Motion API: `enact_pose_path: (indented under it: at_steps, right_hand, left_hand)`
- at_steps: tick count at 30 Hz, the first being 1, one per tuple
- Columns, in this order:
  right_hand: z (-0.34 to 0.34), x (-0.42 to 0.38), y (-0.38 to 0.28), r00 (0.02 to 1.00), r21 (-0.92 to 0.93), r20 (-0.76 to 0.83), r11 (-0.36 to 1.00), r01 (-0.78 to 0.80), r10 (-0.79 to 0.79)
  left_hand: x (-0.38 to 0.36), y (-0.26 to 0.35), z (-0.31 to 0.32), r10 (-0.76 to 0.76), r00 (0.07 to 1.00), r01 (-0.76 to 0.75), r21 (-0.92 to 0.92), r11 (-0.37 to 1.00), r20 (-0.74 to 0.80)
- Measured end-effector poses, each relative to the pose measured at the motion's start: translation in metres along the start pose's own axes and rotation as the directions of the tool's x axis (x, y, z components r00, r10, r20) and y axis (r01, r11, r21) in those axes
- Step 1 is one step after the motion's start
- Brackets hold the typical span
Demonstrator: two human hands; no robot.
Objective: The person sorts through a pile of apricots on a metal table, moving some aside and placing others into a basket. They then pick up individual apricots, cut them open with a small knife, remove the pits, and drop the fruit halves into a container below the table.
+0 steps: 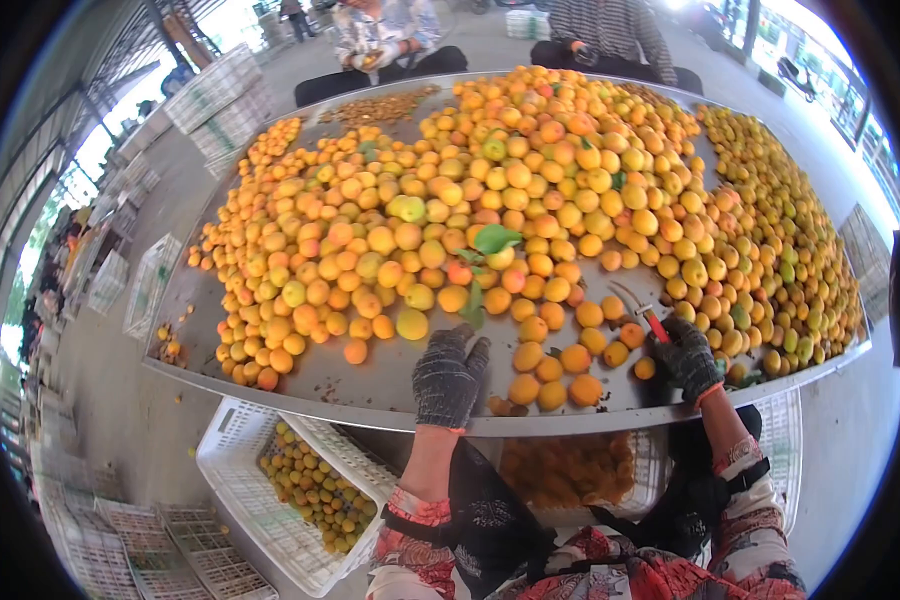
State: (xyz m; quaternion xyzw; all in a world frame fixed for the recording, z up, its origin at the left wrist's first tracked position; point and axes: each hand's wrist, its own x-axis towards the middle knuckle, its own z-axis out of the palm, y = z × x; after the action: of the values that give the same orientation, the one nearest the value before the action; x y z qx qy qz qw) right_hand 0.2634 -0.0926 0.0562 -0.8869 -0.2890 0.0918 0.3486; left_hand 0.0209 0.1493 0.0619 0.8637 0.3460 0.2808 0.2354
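A: Where would you expect trouble first?

B: Around the right hand. Its gloved fingers are wrapped around the red handle of a hooked cutter, with the curved metal end pointing away, toward the heap of apricots.

A: So a nicked fruit?

B: Likely enough. Whole apricots crowd both sides of that metal, so a careless swing could score a skin.

A: And the left hand?

B: Half open, palm down, thumb apart from the fingers. I see nothing in it, but the underside is hidden, so I can't rule out something small. Its fingertips are right by the lower leaf, and I can't tell if they touch.

A: Could it get cut?

B: If it reached across to the loose apricots between the 2 hands, it would near the cutter. The glove looks knitted, so I wouldn't trust it against an edge.

A: What about spills?

B: The heap slopes toward the metal table's front rim. Pulling fruit from its foot might start a slide, and the rim looks low. Anything rolling over could land in the white crate below at the left, among the greener fruit, or on the floor.
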Motion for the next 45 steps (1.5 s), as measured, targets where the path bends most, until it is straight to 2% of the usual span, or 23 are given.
enact_pose_path:
  at_steps: [1, 2, 3, 5, 6, 11, 13, 17, 19, 20, 21, 22, 23, 25, 28, 29, 32, 33, 35, 39, 41, 44, 45]
  right_hand:
    - [0.0, -0.001, 0.006, 0.998, 0.114, -0.046, 0.992, 0.045, -0.04]
    - [-0.002, 0.0, 0.013, 0.999, 0.328, 0.033, 0.944, -0.045, 0.036]
    - [-0.008, -0.002, 0.013, 0.999, 0.327, 0.026, 0.943, -0.053, 0.048]
    - [-0.02, -0.008, 0.003, 0.971, 0.632, 0.093, 0.741, -0.228, 0.219]
    - [-0.027, -0.01, -0.003, 0.979, 0.784, 0.14, 0.587, -0.201, 0.148]
    - [-0.038, -0.03, -0.032, 0.991, 0.917, -0.033, 0.398, -0.021, 0.128]
    - [-0.041, -0.035, -0.033, 0.99, 0.947, -0.072, 0.321, 0.03, 0.12]
    - [-0.044, -0.05, -0.029, 0.988, 0.93, 0.087, 0.345, -0.126, 0.125]
    - [-0.044, -0.055, -0.03, 0.989, 0.938, 0.101, 0.321, -0.131, 0.11]
    - [-0.043, -0.06, -0.034, 0.987, 0.942, 0.081, 0.311, -0.122, 0.142]
    - [-0.041, -0.065, -0.037, 0.982, 0.947, 0.063, 0.301, -0.114, 0.176]
    - [-0.04, -0.068, -0.039, 0.982, 0.948, 0.064, 0.295, -0.116, 0.179]
    - [-0.04, -0.072, -0.042, 0.99, 0.946, 0.069, 0.308, -0.103, 0.121]
    - [-0.038, -0.078, -0.052, 0.996, 0.944, 0.072, 0.319, -0.088, 0.06]
    - [-0.026, -0.08, -0.045, 0.989, 0.803, 0.119, 0.578, -0.147, 0.086]
    - [-0.023, -0.082, -0.044, 0.989, 0.804, 0.121, 0.576, -0.148, 0.085]
    - [-0.019, -0.09, -0.05, 0.966, 0.917, 0.249, 0.304, -0.259, 0.072]
    - [-0.017, -0.092, -0.047, 0.966, 0.917, 0.248, 0.303, -0.258, 0.072]
    - [-0.012, -0.092, -0.042, 0.921, 0.932, 0.351, 0.029, -0.361, 0.17]
    - [-0.023, -0.097, -0.059, 0.9, 0.89, 0.429, 0.136, -0.435, 0.076]
    - [-0.028, -0.109, -0.069, 0.972, 0.821, 0.194, 0.565, -0.085, -0.136]
    - [-0.032, -0.116, -0.081, 0.959, 0.799, 0.266, 0.58, -0.162, -0.098]
    - [-0.026, -0.121, -0.078, 0.968, 0.784, 0.249, 0.596, -0.174, -0.044]
  left_hand:
    - [-0.003, 0.01, 0.003, 0.012, 1.0, -0.012, -0.008, 1.0, 0.017]
    - [-0.006, 0.018, 0.007, 0.059, 0.99, -0.052, -0.06, 0.997, 0.131]
    - [-0.011, 0.025, 0.011, 0.107, 0.965, -0.082, -0.114, 0.99, 0.237]
    - [-0.018, 0.04, 0.021, 0.219, 0.943, -0.182, -0.16, 0.97, 0.253]
    - [-0.021, 0.052, 0.024, 0.24, 0.913, -0.198, -0.156, 0.968, 0.329]
    - [-0.023, 0.088, 0.054, 0.273, 0.793, -0.321, -0.007, 0.947, 0.544]
    - [-0.014, 0.098, 0.056, 0.165, 0.633, -0.303, 0.046, 0.952, 0.757]
    - [-0.018, 0.088, 0.066, 0.182, 0.662, -0.332, 0.067, 0.941, 0.727]
    - [-0.023, 0.082, 0.061, 0.332, 0.83, -0.31, -0.125, 0.942, 0.447]
    - [-0.027, 0.079, 0.058, 0.332, 0.827, -0.311, -0.123, 0.942, 0.454]
    - [-0.026, 0.089, 0.037, 0.157, 0.843, 0.097, -0.433, 0.896, 0.514]
    - [-0.025, 0.095, 0.025, 0.012, 0.787, 0.48, -0.624, 0.616, 0.617]
    - [-0.027, 0.093, 0.024, 0.012, 0.787, 0.476, -0.621, 0.622, 0.616]
    - [-0.037, 0.086, 0.024, 0.034, 0.908, 0.398, -0.885, 0.241, 0.418]
    - [-0.05, 0.09, 0.02, -0.002, 0.938, 0.342, -0.921, 0.185, 0.348]
    - [-0.055, 0.093, 0.016, -0.003, 0.938, 0.342, -0.921, 0.187, 0.347]
    - [-0.065, 0.1, 0.009, -0.006, 0.906, 0.423, -0.906, 0.034, 0.423]
    - [-0.067, 0.1, 0.009, -0.001, 0.905, 0.425, -0.904, -0.045, 0.425]
    - [-0.07, 0.103, 0.011, 0.007, 0.904, 0.425, -0.897, -0.121, 0.428]
    - [-0.075, 0.108, 0.013, 0.061, 0.905, 0.424, -0.889, -0.173, 0.42]
    - [-0.078, 0.112, 0.014, 0.052, 0.906, 0.423, -0.89, -0.168, 0.42]
    - [-0.081, 0.114, 0.017, 0.032, 0.907, 0.419, -0.894, -0.159, 0.42]
    - [-0.083, 0.113, 0.02, 0.037, 0.904, 0.421, -0.87, -0.256, 0.426]
